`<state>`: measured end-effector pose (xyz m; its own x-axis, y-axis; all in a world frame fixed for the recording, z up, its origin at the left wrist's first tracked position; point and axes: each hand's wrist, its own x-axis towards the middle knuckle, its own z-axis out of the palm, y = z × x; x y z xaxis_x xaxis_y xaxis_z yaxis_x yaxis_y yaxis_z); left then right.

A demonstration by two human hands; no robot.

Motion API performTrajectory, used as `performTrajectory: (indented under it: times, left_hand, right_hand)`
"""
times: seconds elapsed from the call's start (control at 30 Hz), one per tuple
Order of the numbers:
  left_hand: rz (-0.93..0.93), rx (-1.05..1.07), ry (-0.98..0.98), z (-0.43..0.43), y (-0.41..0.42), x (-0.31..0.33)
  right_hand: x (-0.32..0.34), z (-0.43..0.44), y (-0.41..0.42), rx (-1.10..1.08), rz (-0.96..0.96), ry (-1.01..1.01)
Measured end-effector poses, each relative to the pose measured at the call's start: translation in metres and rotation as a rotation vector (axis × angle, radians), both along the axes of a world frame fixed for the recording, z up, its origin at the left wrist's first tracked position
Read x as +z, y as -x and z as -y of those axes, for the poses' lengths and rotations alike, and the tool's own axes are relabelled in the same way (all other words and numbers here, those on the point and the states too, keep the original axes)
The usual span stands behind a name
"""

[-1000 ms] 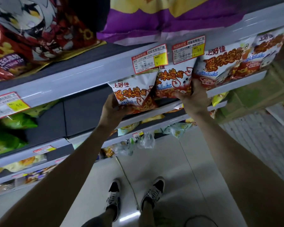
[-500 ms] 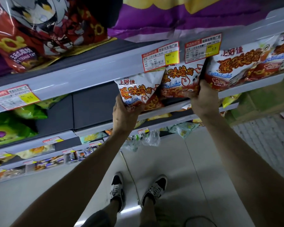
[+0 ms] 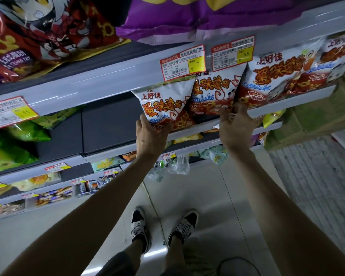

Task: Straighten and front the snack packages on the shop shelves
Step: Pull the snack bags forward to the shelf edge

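step: squaring crab-chip row | left hand [image 3: 150, 136] grip wrapped on tilted left bag [image 3: 163, 102], at 12 o'clock on shelf [image 3: 307, 98] | right hand [image 3: 234, 128] grip seemingly pinches mid bag [image 3: 211, 94] base, partly hidden | next: stand left bag upright, label outward

Looks like a small shop or supermarket aisle. Shows tiered grey metal shelves [image 3: 88, 84] with red-and-yellow price labels [image 3: 182, 63] stuck along the front edges, one reading 5.5. Carries many copies of the same white-and-orange snack bags [image 3: 275, 76] standing side by side, green bags [image 3: 6, 154] to the left, small packets [image 3: 54, 196] on lower tiers. Ends in a pale tiled floor [image 3: 207, 196] below
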<state>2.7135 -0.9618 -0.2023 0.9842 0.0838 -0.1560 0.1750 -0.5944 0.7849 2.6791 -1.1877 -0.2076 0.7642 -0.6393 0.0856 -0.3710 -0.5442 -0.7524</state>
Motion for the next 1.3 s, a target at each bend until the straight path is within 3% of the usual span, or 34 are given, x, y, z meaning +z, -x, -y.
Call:
performTrajectory:
  times: [0.4,0.6,0.9,1.17,1.3]
  left_hand:
    - [-0.065,-0.073,-0.013,-0.006,-0.002,0.009]
    - [-0.125,-0.195,-0.094,-0.024,0.0,0.019]
    - [-0.171,-0.401,-0.29,-0.076,0.023,0.077]
    - [-0.046,-0.604,-0.234,-0.07,0.067,0.115]
    - [-0.111,-0.658,-0.309,-0.059,0.083,0.112]
  right_hand:
    - [0.008,-0.035,0.013,0.064,0.111,-0.205]
    - [0.016,-0.061,0.03,0.14,-0.164,-0.227]
    - [0.065,-0.089,0.061,0.28,-0.389,0.001]
    - [0.106,-0.116,0.099,0.322,-0.403,0.138]
    - [0.103,-0.103,0.122,0.316,-0.467,0.155]
